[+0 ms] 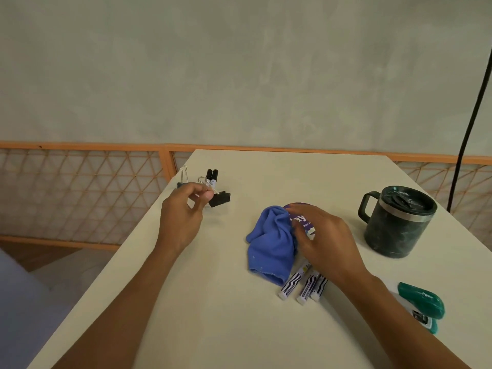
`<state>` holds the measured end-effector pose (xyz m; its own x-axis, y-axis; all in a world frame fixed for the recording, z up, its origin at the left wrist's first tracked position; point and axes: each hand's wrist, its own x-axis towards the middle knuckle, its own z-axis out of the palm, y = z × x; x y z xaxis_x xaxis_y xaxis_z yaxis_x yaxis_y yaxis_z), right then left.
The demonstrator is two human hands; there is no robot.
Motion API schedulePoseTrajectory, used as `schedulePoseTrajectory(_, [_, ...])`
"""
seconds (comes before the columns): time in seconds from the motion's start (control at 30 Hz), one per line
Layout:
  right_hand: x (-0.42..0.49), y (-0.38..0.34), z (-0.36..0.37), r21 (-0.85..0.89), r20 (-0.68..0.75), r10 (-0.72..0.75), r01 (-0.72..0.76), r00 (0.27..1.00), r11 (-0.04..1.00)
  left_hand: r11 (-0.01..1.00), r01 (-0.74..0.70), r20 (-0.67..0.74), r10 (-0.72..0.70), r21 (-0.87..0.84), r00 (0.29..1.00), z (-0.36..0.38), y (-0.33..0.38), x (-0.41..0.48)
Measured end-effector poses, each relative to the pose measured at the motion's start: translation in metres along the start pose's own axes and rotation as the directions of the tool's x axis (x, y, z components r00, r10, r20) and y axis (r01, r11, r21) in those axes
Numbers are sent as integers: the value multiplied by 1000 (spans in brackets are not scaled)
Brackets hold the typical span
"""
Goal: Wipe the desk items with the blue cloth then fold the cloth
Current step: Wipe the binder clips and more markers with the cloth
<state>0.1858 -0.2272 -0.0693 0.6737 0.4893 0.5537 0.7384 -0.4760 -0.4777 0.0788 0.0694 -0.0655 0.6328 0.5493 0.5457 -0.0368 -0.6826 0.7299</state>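
1. Nearest, well to the right of and below the blue cloth (269,243), a green tool (423,302) of stapler-like shape lies on the pale desk (213,315), partly hidden by the right forearm.
2. Three white markers (302,284) lie side by side just below and to the right of the cloth. Their upper ends run under the cloth's lower edge and the right wrist.
3. The right hand (324,241) sits at the cloth's right edge, palm down and fingers curled. Thumb and fingertips close on the bunched fabric, where the folds gather to a point.
4. The cloth lies crumpled on the desk, its loose end trailing toward the markers.
5. A purple round item (299,218) with white lettering lies under that hand, touching the cloth's upper right side. Only part of it shows.
6. A dark mug (396,222) with a lid and a handle stands upright well to the right of the cloth.
7. The left hand (181,217) is raised well to the left of the cloth. Thumb and forefinger are pressed together on the wire handle of a black binder clip (219,199), the other fingers loosely curled. The clip's body is close to the desk; I cannot tell if it touches.
8. Farther left of the cloth, a second binder clip (183,179) stands near the desk's edge, partly behind the left hand.
9. Two black-capped markers (212,177) lie together just beyond the held clip.
10. Beyond the desk runs an orange lattice railing (80,182), and a black cable (468,102) hangs at far right.
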Motion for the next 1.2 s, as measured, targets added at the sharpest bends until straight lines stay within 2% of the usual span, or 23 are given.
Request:
schedulePoseTrajectory(0.2, [-4,1,3,-236,-130,-159,125,979,964,999,29,-135,-25,23,991,-28,-20,17])
schedulePoseTrajectory(0.37, [-7,-4,20,-249,-76,-262,236,962,940,995,65,-230,-46,73,972,-44,-49,34])
schedulePoseTrajectory(0.63, [-5,-6,24,-261,39,-220,222,975,940,989,111,-278,-80,99,957,-46,-77,56])
schedulePoseTrajectory(1.03, [-6,-6,25,-233,11,-228,224,974,946,958,183,-281,-117,220,953,-27,-82,83])
schedulePoseTrajectory(1.2, [-6,-1,28,-192,10,-209,207,978,959,923,209,-266,-124,324,956,-12,-85,86])
